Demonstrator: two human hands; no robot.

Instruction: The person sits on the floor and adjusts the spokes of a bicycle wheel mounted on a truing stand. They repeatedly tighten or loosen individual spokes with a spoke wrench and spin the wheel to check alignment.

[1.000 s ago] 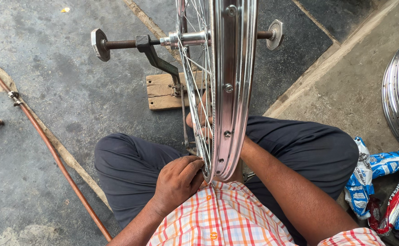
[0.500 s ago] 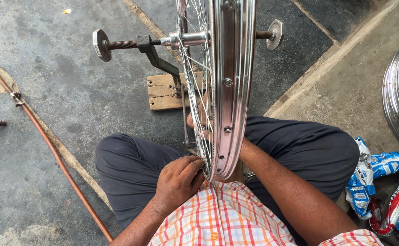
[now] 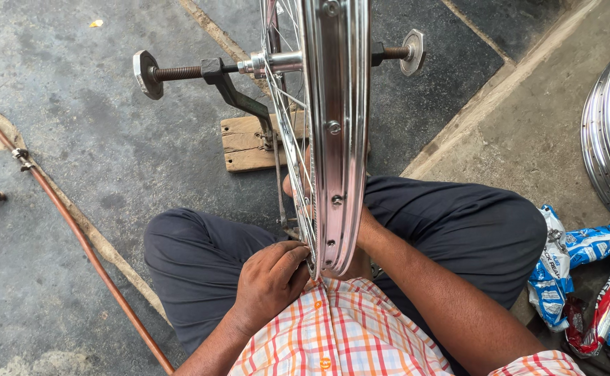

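Bicycle wheel rim [image 3: 338, 132] standing upright on edge, long axis running straight away from the body toward the threaded axle [image 3: 180, 72] of the truing stand, lowest part just above the lap. Left hand [image 3: 270, 278] on the near left side of the rim, fingers pinched together at a spoke end by the rim's inner edge. Right hand [image 3: 362, 240] on the right side, touching the rim, mostly hidden behind it, grip not possible to tell; both hands equally near.

The spoked bicycle wheel rim [image 3: 336, 132] — shiny silver metal — stands upright, edge-on, its threaded axle [image 3: 180, 72] horizontal in a stand — lower edge between the knees.
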